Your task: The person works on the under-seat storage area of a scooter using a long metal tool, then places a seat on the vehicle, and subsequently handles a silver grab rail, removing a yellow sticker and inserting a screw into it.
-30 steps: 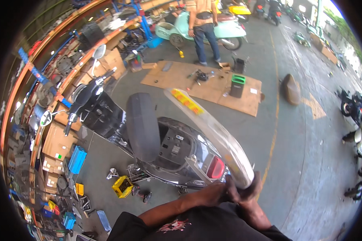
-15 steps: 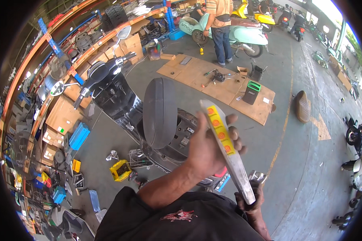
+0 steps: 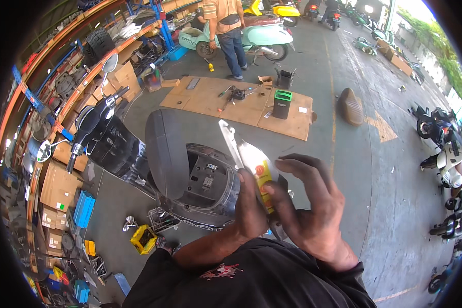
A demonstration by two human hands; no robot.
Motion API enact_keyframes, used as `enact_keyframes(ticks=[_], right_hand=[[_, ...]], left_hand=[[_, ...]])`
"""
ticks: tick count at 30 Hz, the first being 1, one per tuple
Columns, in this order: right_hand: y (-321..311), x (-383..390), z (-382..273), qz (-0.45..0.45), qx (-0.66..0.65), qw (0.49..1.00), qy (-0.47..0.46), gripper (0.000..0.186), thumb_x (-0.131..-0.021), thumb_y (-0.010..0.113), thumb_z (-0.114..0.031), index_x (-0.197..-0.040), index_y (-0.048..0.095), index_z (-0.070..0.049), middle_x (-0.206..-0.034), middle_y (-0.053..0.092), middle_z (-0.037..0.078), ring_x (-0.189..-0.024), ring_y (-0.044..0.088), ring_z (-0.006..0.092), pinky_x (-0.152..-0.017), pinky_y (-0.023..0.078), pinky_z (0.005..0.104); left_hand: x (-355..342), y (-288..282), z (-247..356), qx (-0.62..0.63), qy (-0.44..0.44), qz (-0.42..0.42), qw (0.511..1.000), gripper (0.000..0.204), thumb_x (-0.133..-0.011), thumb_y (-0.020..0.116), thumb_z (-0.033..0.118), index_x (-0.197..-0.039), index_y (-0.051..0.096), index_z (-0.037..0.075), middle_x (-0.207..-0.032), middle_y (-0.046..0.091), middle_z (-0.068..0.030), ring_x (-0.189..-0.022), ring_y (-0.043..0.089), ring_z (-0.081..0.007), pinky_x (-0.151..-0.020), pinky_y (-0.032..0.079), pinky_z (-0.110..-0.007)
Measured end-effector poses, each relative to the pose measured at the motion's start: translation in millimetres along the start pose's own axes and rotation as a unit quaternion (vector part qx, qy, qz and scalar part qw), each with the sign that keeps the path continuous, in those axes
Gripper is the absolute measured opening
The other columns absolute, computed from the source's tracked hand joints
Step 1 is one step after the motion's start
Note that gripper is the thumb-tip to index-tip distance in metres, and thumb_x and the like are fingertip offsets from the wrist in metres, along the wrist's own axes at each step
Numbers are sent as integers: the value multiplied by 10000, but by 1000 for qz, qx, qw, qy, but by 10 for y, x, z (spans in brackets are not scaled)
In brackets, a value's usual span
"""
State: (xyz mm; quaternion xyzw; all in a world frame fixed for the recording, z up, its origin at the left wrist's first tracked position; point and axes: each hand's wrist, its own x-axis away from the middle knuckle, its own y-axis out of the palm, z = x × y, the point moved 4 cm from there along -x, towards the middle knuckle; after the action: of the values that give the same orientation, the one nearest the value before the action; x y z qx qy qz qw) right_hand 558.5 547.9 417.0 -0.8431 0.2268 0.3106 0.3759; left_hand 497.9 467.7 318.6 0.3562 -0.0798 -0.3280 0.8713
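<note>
A long pale silver-white panel (image 3: 251, 158) is held upright in front of my chest, with a strip of yellow and red stickers (image 3: 263, 178) on its face. My left hand (image 3: 250, 208) is closed round its lower part, thumb pointing up along the edge. Over the panel's right side, my right hand (image 3: 315, 205) has its fingers spread and curved. Its thumb lies over the stickers and appears to touch them. Just beyond my hands stands a dark scooter (image 3: 203, 185) with its seat (image 3: 167, 154) tipped up and the compartment under it exposed.
Flattened cardboard (image 3: 200, 97) on the floor bears a black bin with green rim (image 3: 281, 105) and loose parts. A detached seat (image 3: 350, 108) lies to its right. Shelving (image 3: 31, 97) lines the left. A yellow crate (image 3: 143, 239) sits by the scooter. A person (image 3: 226, 36) stands beyond.
The panel has turned and tilted, bringing its pale end and edge into view. My right hand has risen from its lower end to the stickers. The view has swung right.
</note>
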Motion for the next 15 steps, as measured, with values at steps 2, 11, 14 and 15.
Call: enact_keyframes(ticks=[2,11,14,15], right_hand=[[71,30,13,-8,-13,999,37,301,-747,753,-68,-996,610,22,-971,638,162,-830,651,275,-736,518,337],[104,127,-92,-22,-29,997,66,285,-744,745,-24,-1002,627,12,-966,658,154,-810,670,244,-703,536,315],[99,158,-88,-17,-24,998,59,273,-749,736,-14,-1001,635,7,-972,662,154,-828,676,250,-708,538,314],[98,159,-95,-17,-24,998,60,271,-747,735,-12,-999,636,6,-974,662,154,-836,678,252,-710,538,315]], left_hand=[[6,30,-1,-4,35,-6,999,716,-913,181,693,-864,503,55,-728,520,-20,-618,485,-100,-514,350,-234],[169,-46,-37,-60,87,28,994,563,-987,196,494,-817,454,23,-753,497,-55,-684,465,-108,-573,350,-264],[173,-49,14,-96,101,-37,990,541,-982,225,500,-797,426,33,-722,455,-34,-650,427,-97,-550,324,-266],[172,-31,37,-92,100,-49,990,533,-979,239,503,-793,418,36,-713,440,-28,-641,413,-94,-544,314,-265]])
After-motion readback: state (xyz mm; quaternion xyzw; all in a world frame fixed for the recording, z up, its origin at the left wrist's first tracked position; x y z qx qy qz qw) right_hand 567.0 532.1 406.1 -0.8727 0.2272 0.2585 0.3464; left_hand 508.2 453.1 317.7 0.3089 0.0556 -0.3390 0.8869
